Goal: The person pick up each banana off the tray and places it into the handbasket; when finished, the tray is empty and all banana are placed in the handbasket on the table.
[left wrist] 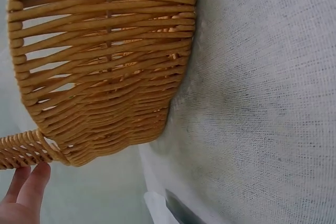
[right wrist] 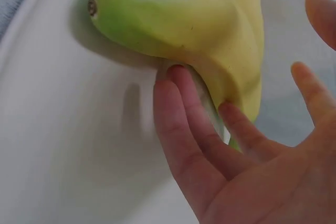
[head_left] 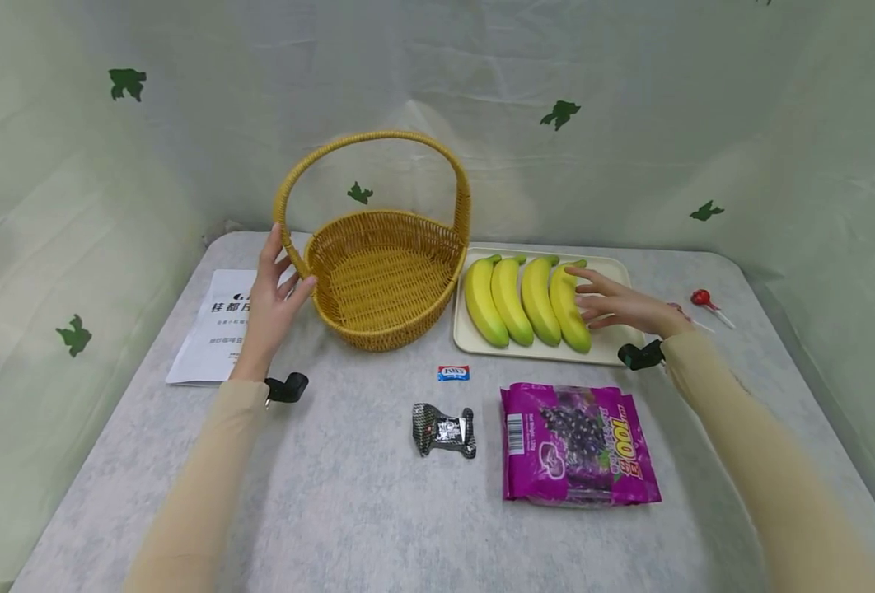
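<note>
A woven yellow-brown basket (head_left: 387,329) with a tall arched handle (head_left: 378,136) stands at the back left. My left hand (head_left: 273,301) touches the left foot of this handle with thumb and fingertips; two straight fingers (left wrist: 32,190) meet its edge in the left wrist view. Several yellow-green bananas lie side by side on a cream tray (head_left: 611,270). Beside the rightmost banana (head_left: 573,317), my right hand (head_left: 626,306) has its fingers extended. In the right wrist view, one fingertip meets this banana (right wrist: 178,14) while two others reach along its inner curve. The thumb stands apart.
In front of the tray are a purple snack bag (head_left: 578,445), a small red-blue wrapped candy (head_left: 454,373) and a black-silver packet (head_left: 445,431). A red lollipop (head_left: 701,298) lies at the right, another partly behind my right hand. White printed paper (head_left: 211,342) lies left.
</note>
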A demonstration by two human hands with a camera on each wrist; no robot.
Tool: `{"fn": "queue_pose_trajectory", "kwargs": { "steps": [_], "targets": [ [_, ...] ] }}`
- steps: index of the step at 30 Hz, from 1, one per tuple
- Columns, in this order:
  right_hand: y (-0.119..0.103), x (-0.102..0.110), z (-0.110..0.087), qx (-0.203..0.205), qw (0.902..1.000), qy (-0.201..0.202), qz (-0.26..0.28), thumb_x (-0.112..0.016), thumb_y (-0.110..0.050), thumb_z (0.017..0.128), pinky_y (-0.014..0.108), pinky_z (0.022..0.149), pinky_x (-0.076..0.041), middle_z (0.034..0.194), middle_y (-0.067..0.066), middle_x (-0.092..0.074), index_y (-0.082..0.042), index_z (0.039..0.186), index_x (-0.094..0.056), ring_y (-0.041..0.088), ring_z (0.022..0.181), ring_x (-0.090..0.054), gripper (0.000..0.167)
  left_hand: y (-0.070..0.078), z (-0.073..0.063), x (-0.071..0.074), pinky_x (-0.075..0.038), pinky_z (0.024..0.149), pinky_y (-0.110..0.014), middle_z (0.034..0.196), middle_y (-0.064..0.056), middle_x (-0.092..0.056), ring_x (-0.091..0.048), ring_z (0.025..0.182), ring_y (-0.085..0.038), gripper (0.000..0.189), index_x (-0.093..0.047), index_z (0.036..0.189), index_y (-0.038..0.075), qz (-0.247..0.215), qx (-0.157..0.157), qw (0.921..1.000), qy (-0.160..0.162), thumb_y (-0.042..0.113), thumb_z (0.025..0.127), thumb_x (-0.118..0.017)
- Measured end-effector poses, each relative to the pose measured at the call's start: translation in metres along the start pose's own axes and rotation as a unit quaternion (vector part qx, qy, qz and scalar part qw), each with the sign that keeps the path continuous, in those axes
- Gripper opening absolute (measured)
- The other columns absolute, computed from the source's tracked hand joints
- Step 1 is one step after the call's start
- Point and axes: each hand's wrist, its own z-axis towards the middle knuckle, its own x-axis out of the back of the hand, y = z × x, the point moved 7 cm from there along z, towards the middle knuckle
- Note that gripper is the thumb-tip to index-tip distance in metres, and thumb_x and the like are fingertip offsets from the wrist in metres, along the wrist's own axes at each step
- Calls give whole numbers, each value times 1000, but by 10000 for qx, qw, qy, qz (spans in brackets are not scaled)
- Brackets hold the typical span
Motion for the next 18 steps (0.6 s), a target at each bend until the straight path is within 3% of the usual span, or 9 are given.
{"fn": "queue_pose_trajectory", "kwargs": {
  "steps": [9,15,18],
  "targets": [
    [-1,-4,15,-234,9981,-97,-565,-53,-31,98,52,96,-44,150,26,-17,-24,153,-19,39,120,-45,66,-1,2,1,-39,102,-51,144,-16,-35,-41,127,-33,73,-20,151,16,321,-275,9988,246,-4,92,-58],
    [-7,-5,20,-47,9970,51,-769,-55,-21,97,44,86,-50,130,26,-37,-14,150,-25,32,101,-51,61,0,4,0,-41,101,-47,144,-21,-34,-43,124,-37,71,-20,150,13,460,-415,9976,324,-4,92,-58],
    [-9,-4,19,11,9974,132,-713,-56,-19,96,43,84,-51,126,25,-39,-13,148,-28,31,96,-52,60,-1,4,0,-42,101,-43,145,-20,-33,-43,124,-38,71,-19,150,13,481,-408,9975,329,-3,92,-58]
  ]
}}
